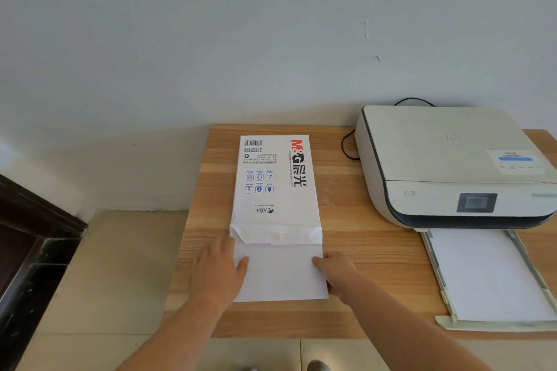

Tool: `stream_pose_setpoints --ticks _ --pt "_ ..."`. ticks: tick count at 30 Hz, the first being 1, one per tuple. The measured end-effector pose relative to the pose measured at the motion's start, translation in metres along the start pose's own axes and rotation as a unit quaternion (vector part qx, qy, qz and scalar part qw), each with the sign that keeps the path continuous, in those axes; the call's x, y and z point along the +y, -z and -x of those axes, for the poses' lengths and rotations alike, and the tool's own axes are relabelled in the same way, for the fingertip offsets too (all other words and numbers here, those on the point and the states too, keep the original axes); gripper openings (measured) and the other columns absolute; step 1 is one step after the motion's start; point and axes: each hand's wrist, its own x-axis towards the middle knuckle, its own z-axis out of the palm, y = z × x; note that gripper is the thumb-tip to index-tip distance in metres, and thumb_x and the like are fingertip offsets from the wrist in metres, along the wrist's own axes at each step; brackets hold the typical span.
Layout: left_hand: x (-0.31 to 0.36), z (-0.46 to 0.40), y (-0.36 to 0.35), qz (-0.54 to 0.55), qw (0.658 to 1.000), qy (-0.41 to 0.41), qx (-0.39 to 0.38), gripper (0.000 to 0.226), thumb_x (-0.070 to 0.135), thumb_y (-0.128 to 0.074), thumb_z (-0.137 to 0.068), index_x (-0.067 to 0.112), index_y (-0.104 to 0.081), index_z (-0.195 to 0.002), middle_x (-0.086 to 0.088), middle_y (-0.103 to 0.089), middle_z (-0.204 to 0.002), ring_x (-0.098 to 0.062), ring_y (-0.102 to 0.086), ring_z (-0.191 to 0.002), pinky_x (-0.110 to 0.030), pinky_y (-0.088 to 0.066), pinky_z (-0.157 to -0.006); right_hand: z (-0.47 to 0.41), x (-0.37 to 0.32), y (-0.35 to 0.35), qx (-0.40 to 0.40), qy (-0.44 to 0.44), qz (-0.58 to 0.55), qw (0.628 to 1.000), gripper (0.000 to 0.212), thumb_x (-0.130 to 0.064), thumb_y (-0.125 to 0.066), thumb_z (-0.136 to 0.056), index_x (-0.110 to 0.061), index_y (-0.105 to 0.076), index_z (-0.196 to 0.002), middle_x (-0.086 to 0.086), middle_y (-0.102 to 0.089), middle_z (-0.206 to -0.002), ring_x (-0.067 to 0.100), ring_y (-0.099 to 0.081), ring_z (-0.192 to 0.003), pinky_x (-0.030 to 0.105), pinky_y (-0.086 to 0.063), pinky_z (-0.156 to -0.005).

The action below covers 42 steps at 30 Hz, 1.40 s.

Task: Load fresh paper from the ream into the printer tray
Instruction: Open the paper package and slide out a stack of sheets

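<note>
On table, opened ream

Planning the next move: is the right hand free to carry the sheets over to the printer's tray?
Probably yes. The right hand grips the right edge of the paper sticking out of the ream, and only bare table lies between it and the pulled-out tray, which already holds sheets.

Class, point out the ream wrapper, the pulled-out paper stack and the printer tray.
ream wrapper (275, 187): head view, printed top face.
paper stack (280, 274): head view, bare top sheet.
printer tray (443, 281): head view, left rim.
</note>
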Motion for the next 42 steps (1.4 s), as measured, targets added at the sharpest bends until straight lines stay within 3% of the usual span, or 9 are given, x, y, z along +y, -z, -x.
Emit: stream_pose_setpoints --ticks 5,7,11,16,21,25,29,34,42 --pt "0.005 -0.015 -0.004 0.267 0.95 0.151 -0.068 0.039 0.032 -0.058 -0.086 0.017 -0.047 -0.121 -0.005 -0.06 -0.104 -0.026 -0.059 -0.09 -0.036 -0.05 -0.073 0.002 0.002 0.001 -0.006 0.002 -0.009 1.0 0.012 -0.015 -0.051 -0.096 -0.021 -0.06 -0.093 0.006 -0.069 -0.103 0.025 -0.066 -0.096 0.045 -0.055 -0.089" --pt "0.009 -0.017 -0.004 0.292 0.94 0.155 -0.082 0.037 0.023 -0.06 -0.086 0.017 -0.046 -0.12 -0.004 -0.064 -0.099 -0.023 -0.06 -0.082 -0.032 -0.047 -0.063 0.002 0.002 0.001 0.0 0.012 0.013 1.0 0.011 -0.016 -0.051 -0.095 -0.02 -0.061 -0.099 0.005 -0.068 -0.102 0.025 -0.066 -0.095 0.045 -0.056 -0.088" --pt "0.01 -0.018 -0.003 0.294 0.938 0.168 -0.079 0.035 0.014 -0.059 -0.085 0.02 -0.044 -0.116 -0.006 -0.063 -0.096 -0.022 -0.06 -0.076 -0.035 -0.051 -0.062 0.002 0.002 0.002 0.03 0.049 0.098 0.994 0.025 -0.02 -0.051 -0.093 -0.018 -0.061 -0.116 0.002 -0.066 -0.102 0.022 -0.065 -0.092 0.042 -0.058 -0.083" --pt "0.011 -0.016 0.0 0.278 0.944 0.158 -0.082 0.036 0.009 -0.058 -0.087 0.021 -0.043 -0.118 -0.006 -0.058 -0.091 -0.019 -0.055 -0.069 -0.029 -0.04 -0.055 0.01 -0.002 0.002 0.064 0.121 0.192 0.972 0.037 -0.016 -0.047 -0.095 -0.019 -0.049 -0.131 -0.002 -0.062 -0.104 0.016 -0.06 -0.086 0.024 -0.048 -0.06" --pt "0.009 -0.012 0.0 0.252 0.956 0.13 -0.075 0.022 0.012 -0.056 -0.089 0.022 -0.046 -0.105 -0.001 -0.051 -0.084 -0.017 -0.047 -0.062 -0.031 -0.04 -0.057 0.013 0.001 0.0 0.086 0.172 0.265 0.945 0.033 -0.014 -0.044 -0.094 -0.029 -0.044 -0.124 0.0 -0.06 -0.081 0.014 -0.057 -0.065 0.029 -0.051 -0.057" --pt "0.007 -0.01 0.001 0.198 0.973 0.092 -0.079 0.034 0.014 -0.051 -0.092 0.026 -0.05 -0.124 -0.001 -0.058 -0.11 -0.021 -0.057 -0.092 -0.035 -0.048 -0.076 0.016 0.005 0.001 0.083 0.199 0.347 0.913 0.028 -0.021 -0.042 -0.096 -0.029 -0.055 -0.119 -0.004 -0.062 -0.096 0.013 -0.061 -0.072 0.03 -0.056 -0.067" --pt "0.006 -0.007 0.002 0.106 0.988 0.054 -0.093 0.04 0.022 -0.044 -0.096 0.028 -0.047 -0.136 -0.001 -0.047 -0.137 -0.022 -0.044 -0.124 -0.037 -0.041 -0.098 0.019 0.005 0.003 0.078 0.223 0.401 0.885 0.034 -0.025 -0.044 -0.096 -0.028 -0.058 -0.127 -0.003 -0.064 -0.116 0.015 -0.063 -0.093 0.031 -0.055 -0.082" --pt "0.008 0.0 0.007 -0.052 0.995 0.007 -0.085 0.04 0.039 -0.037 -0.097 0.039 -0.042 -0.137 0.008 -0.048 -0.134 -0.016 -0.036 -0.126 -0.037 -0.028 -0.1 0.023 0.004 0.006 0.086 0.26 0.455 0.848 0.033 -0.03 -0.044 -0.097 -0.027 -0.062 -0.126 -0.003 -0.064 -0.119 0.016 -0.061 -0.103 0.028 -0.052 -0.086" --pt "0.008 0.001 0.008 -0.069 0.995 -0.002 -0.066 0.041 0.05 -0.036 -0.094 0.039 -0.049 -0.132 0.01 -0.052 -0.129 -0.013 -0.039 -0.123 -0.037 -0.027 -0.099 0.025 0.005 0.005 0.096 0.278 0.476 0.829 0.033 -0.031 -0.045 -0.096 -0.028 -0.063 -0.125 -0.006 -0.064 -0.122 0.016 -0.055 -0.113 0.031 -0.044 -0.1"
